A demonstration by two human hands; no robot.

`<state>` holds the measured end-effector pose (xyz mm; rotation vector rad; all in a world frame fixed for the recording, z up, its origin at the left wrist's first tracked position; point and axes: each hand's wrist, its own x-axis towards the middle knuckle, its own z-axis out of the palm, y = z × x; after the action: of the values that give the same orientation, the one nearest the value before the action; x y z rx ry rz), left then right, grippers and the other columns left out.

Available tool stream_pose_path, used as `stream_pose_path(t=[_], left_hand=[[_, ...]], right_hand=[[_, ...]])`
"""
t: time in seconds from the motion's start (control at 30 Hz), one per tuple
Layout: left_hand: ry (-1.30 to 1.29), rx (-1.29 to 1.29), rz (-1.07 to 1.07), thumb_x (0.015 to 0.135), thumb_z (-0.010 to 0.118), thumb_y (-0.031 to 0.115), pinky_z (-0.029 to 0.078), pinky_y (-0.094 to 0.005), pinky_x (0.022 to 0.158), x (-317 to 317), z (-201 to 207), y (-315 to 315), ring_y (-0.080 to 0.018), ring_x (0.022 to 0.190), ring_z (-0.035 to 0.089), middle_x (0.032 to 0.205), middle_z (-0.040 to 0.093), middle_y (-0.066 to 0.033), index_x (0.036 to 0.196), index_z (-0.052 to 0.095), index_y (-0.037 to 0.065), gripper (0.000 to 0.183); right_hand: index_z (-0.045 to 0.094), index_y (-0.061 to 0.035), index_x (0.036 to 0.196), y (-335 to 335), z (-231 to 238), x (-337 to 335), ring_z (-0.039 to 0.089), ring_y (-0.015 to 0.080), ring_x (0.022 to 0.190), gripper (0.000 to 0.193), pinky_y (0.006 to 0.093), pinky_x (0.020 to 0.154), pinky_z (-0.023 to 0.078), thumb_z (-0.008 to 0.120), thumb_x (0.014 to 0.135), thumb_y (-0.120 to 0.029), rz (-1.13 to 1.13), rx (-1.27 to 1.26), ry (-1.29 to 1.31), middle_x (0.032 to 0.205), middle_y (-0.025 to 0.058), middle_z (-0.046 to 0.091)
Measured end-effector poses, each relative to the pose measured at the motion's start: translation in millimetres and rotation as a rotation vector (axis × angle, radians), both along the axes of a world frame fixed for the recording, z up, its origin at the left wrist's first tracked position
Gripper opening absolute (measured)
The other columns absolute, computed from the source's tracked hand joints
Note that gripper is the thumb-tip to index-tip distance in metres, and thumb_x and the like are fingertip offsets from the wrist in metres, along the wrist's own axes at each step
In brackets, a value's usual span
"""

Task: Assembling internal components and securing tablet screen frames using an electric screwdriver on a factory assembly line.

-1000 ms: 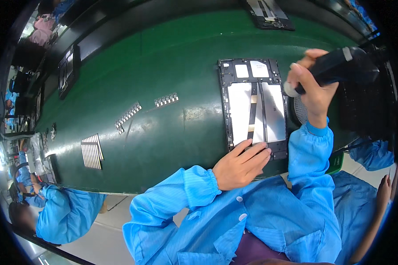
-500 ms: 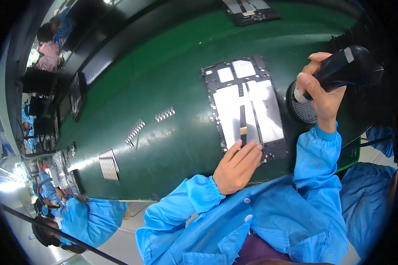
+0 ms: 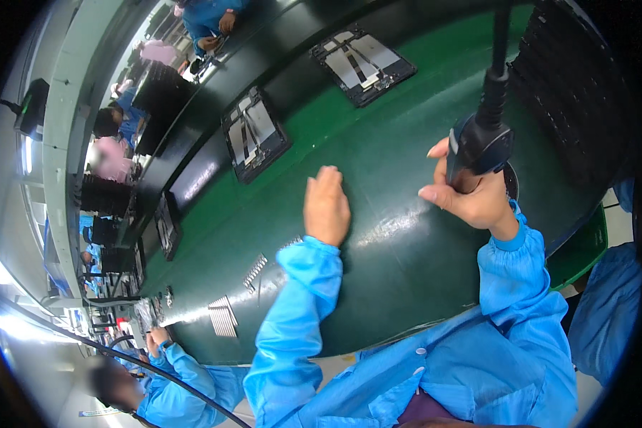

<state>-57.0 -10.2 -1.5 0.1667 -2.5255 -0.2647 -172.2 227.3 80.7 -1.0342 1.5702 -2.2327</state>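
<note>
The right hand (image 3: 473,196) is wrapped tight around the grip of a black powered screwdriver (image 3: 480,139), held upright over the green worktop (image 3: 392,242) toward its right edge. The left hand (image 3: 326,207) lies flat on the bare worktop near its middle, fingers pressed together, well apart from the dark trays (image 3: 255,133) near the far edge.

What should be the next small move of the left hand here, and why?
Probably the left hand should reach forward to the nearest panel tray and draw it closer. That hand lies flat and empty on the green belt, no tray lies before the person, and the right hand holds the black driver raised.
</note>
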Motion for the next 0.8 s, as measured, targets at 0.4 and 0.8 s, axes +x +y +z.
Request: stream_pose_path(t=[0.4, 0.8], left_hand=[[-0.250, -0.118, -0.088, 0.073, 0.055, -0.001, 0.038, -0.0462, 0.099, -135.5, 30.5, 5.2, -0.0285, 0.122, 0.043, 0.116, 0.056, -0.0134, 0.104, 0.059, -0.001, 0.032], [-0.477, -0.242, 0.407, 0.072, 0.062, 0.007, 0.048, -0.0428, 0.079, -213.6, 47.5, -18.0, -0.0276, 0.098, 0.059, 0.100, 0.062, -0.0111, 0.093, 0.067, 0.009, 0.021]], right_hand=[[0.045, 0.0049, 0.118, 2.6, 2.8, -3.3, 0.052, 0.0107, 0.057, 0.088, 0.0237, 0.052, 0.043, 0.056, 0.073, -0.071, 0.270, 0.060, -0.158, 0.068, 0.0060, 0.053], [0.051, 0.0031, 0.101, 8.8, -12.6, -20.2, 0.052, 0.0100, 0.057, 0.049, 0.0242, 0.050, 0.047, 0.054, 0.086, -0.043, 0.252, -0.063, -0.193, 0.069, 0.0052, 0.055]])
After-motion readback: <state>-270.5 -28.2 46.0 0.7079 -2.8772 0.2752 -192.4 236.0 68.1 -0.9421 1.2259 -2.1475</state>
